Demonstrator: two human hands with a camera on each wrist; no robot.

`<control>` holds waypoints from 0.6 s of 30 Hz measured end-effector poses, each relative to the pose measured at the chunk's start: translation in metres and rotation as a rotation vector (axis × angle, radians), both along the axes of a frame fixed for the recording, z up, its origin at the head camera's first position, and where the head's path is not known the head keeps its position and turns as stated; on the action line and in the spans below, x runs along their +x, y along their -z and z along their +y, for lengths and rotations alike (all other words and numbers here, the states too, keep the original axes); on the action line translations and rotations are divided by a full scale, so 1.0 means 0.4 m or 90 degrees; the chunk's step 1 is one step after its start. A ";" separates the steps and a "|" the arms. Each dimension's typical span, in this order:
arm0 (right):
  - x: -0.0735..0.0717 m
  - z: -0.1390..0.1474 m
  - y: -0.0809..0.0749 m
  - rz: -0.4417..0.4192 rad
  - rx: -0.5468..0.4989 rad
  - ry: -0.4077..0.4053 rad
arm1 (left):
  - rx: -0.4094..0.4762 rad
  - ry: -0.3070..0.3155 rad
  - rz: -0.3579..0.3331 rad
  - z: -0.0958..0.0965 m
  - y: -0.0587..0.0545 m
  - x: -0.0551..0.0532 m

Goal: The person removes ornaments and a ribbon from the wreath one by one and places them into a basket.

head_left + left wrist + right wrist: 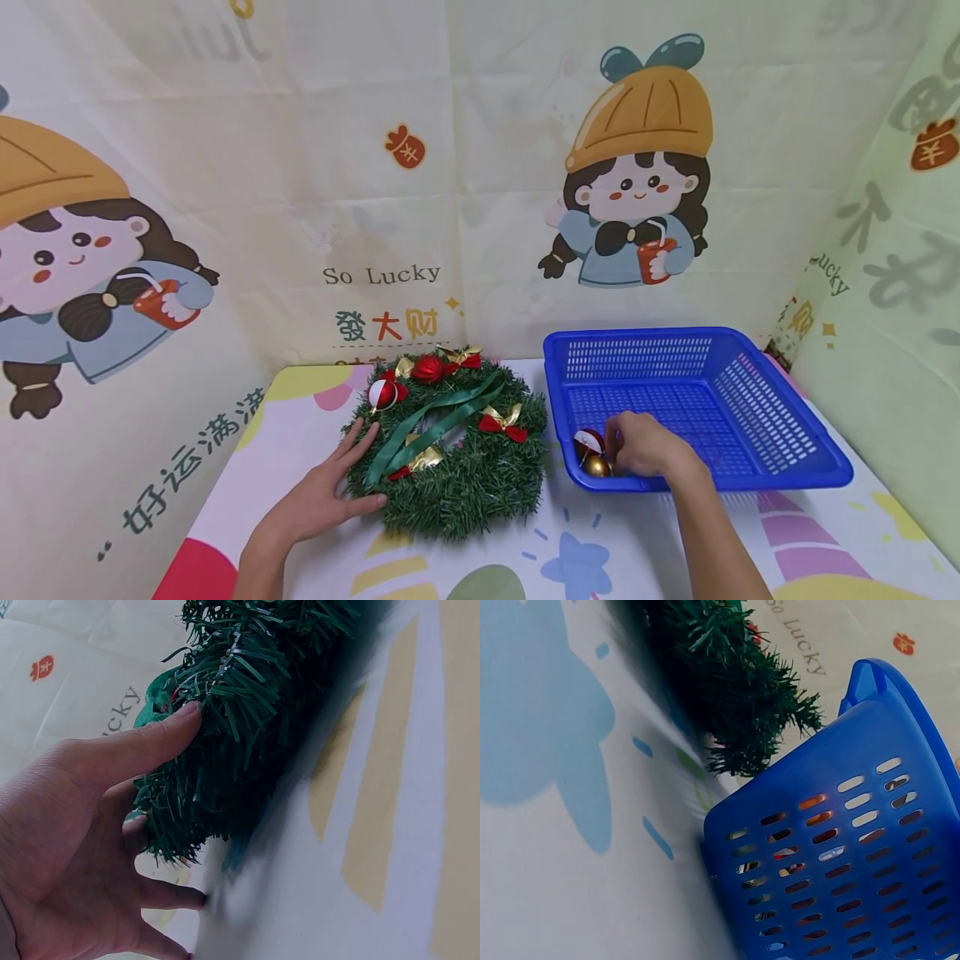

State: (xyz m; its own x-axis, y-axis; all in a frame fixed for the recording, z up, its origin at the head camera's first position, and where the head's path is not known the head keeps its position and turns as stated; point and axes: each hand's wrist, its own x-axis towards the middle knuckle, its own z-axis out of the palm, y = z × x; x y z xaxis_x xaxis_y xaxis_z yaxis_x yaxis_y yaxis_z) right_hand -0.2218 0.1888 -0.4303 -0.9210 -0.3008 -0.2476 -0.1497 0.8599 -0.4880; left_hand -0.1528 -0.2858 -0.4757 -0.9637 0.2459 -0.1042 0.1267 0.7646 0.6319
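Note:
A green wreath (457, 500) lies flat on the table, with a green ribbon (459, 412) across its middle. Red-and-gold bows (504, 425), a red ball (428, 368) and a red-and-white ball (383, 394) decorate it. My left hand (318, 496) rests at the wreath's left edge, fingers spread; its thumb (161, 742) touches the needles in the left wrist view. My right hand (648, 446) reaches into the blue basket (697, 333), fingers bent beside a red-and-white ball (589, 442) and a gold ball (597, 466). Its fingertips are hidden, so any hold cannot be seen.
The basket's slotted wall (885, 735) stands close to the wreath's right side and hides the right hand in the right wrist view. A patterned cloth (577, 558) covers the table. Printed sheets (495, 208) hang behind and at both sides.

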 end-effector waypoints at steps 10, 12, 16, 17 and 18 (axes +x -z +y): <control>0.001 0.001 0.001 0.001 -0.006 0.008 | -0.002 -0.001 -0.002 0.001 -0.003 -0.001; 0.001 0.002 0.001 0.004 -0.006 0.008 | -0.001 0.000 -0.001 0.001 -0.003 -0.001; 0.000 0.004 0.001 0.007 -0.010 0.009 | 0.001 0.001 0.001 0.002 -0.002 0.002; 0.000 0.004 0.001 0.006 -0.011 0.010 | 0.001 0.001 0.003 0.002 -0.002 0.002; 0.000 0.004 0.000 0.007 -0.011 0.010 | 0.000 0.001 0.004 0.002 -0.002 0.002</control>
